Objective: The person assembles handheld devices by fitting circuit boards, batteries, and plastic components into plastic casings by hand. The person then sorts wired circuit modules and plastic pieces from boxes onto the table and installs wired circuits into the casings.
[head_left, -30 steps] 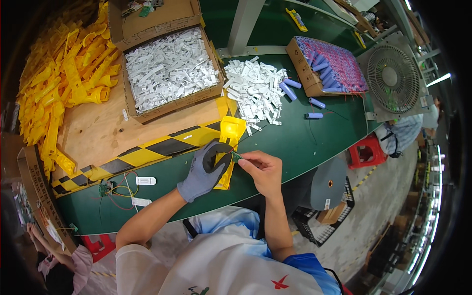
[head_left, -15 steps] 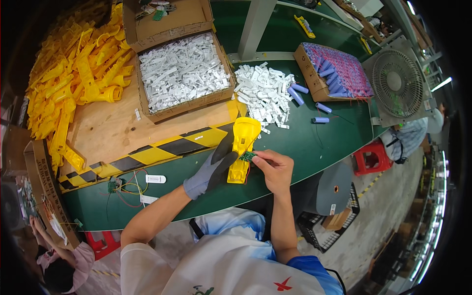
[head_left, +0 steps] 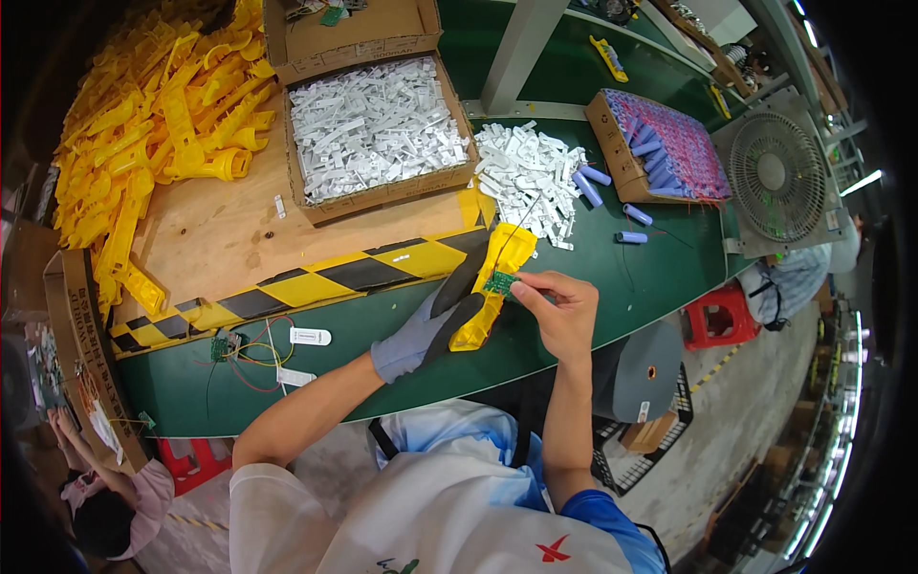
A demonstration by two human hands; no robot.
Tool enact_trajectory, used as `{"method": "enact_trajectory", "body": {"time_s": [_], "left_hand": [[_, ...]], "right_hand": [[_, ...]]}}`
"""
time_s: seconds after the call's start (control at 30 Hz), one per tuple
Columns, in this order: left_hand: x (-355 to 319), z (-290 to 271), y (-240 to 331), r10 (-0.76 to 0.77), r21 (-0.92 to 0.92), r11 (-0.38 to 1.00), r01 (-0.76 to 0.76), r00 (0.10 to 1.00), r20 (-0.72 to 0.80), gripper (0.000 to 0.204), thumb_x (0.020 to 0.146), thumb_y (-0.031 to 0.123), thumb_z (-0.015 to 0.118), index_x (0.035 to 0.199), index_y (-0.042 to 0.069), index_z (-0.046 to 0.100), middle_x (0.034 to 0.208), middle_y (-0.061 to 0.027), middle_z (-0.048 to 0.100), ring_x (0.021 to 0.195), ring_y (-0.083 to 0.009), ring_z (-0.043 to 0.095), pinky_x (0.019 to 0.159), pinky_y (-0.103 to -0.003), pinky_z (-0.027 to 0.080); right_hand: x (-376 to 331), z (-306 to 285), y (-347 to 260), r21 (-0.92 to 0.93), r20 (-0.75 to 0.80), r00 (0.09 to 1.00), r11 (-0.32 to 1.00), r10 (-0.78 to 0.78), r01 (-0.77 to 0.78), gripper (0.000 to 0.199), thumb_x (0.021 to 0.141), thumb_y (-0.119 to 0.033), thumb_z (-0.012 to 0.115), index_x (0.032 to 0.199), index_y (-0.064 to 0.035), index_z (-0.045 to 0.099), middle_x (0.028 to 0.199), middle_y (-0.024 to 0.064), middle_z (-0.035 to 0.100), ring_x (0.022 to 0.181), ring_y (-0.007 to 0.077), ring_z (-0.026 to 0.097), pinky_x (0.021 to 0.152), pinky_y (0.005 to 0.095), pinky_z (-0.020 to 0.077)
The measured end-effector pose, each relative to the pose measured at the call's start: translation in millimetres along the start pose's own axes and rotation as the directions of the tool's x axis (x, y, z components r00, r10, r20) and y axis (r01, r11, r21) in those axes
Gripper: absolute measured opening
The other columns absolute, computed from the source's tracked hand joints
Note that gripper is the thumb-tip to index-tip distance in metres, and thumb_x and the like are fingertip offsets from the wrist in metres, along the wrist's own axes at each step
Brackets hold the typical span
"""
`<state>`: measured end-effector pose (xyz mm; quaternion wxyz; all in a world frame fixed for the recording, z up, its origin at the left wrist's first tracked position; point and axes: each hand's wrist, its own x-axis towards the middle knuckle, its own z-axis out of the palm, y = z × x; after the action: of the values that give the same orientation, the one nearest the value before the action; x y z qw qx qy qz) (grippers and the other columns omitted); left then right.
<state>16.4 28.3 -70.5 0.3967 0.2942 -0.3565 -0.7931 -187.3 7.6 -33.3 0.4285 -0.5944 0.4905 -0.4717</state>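
My left hand (head_left: 430, 325), in a grey and black glove, is closed around a yellow plastic housing (head_left: 512, 247). The housing is held tilted above the green table, its wide end pointing away from me. With bare fingers, my right hand (head_left: 562, 311) pinches a small green circuit board (head_left: 499, 282) at its right edge. The board lies over the middle of the housing; whether it touches cannot be made out. A thin dark wire rises from about the housing's wide end.
Yellow housings (head_left: 124, 134) are heaped at the far left. A cardboard box (head_left: 382, 191) holds white plastic strips, with more strips (head_left: 526, 177) piled beside it. Purple cylindrical cells (head_left: 631, 237) lie near their box (head_left: 612, 153). A fan (head_left: 776, 177) stands right; wired circuit board (head_left: 225, 346) lies left.
The housing has tilted, its wide end swinging right, and the circuit board now shows more of its face. Both hands have shifted slightly right. The surroundings have shifted with the head's motion.
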Motion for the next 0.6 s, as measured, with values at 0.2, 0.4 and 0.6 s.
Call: {"method": "enact_trajectory", "body": {"time_s": [0.2, 0.4, 0.6], "left_hand": [[-1.9, 2.6, 2.4, 0.045, -0.034, 0.998, -0.044, 0.999, 0.017, 0.065, 0.102, 0.03, 0.059, 0.157, 0.01, 0.029, 0.123, -0.0094, 0.059, 0.102, -0.0129, 0.059, 0.085, -0.027, 0.05], [2.3, 2.2, -5.0, 0.055, -0.076, 0.995, -0.057, 0.998, -0.029, 0.057, 0.103, 0.029, 0.058, 0.151, 0.009, 0.036, 0.117, -0.0092, 0.062, 0.096, -0.0132, 0.061, 0.081, -0.027, 0.051], [4.0, 0.4, -12.3, 0.065, 0.039, 0.997, -0.059, 0.984, -0.163, 0.027, 0.103, 0.023, 0.058, 0.123, 0.006, 0.049, 0.107, -0.0075, 0.062, 0.091, -0.0129, 0.063, 0.075, -0.026, 0.052]], "right_hand": [[-0.7, -2.3, 1.7, 0.016, -0.022, 1.0, 1.0, -0.014, 0.014, 0.011, 0.083, 0.006, 0.076, 0.094, 0.0062, 0.075, 0.083, 0.0075, 0.072, 0.073, 0.0085, 0.063, 0.066, 0.0202, 0.0465], [-0.3, -4.5, 6.7, -0.03, -0.001, 0.996, 0.996, -0.088, 0.088, 0.011, 0.081, 0.001, 0.079, 0.092, 0.0034, 0.076, 0.079, 0.0082, 0.073, 0.07, 0.0097, 0.065, 0.064, 0.0216, 0.0484], [-7.4, 9.7, 9.4, 0.018, -0.024, 0.999, 0.999, -0.042, 0.042, 0.01, 0.082, 0.001, 0.078, 0.092, 0.0039, 0.076, 0.08, 0.0073, 0.073, 0.07, 0.009, 0.065, 0.065, 0.0211, 0.0492]]}}
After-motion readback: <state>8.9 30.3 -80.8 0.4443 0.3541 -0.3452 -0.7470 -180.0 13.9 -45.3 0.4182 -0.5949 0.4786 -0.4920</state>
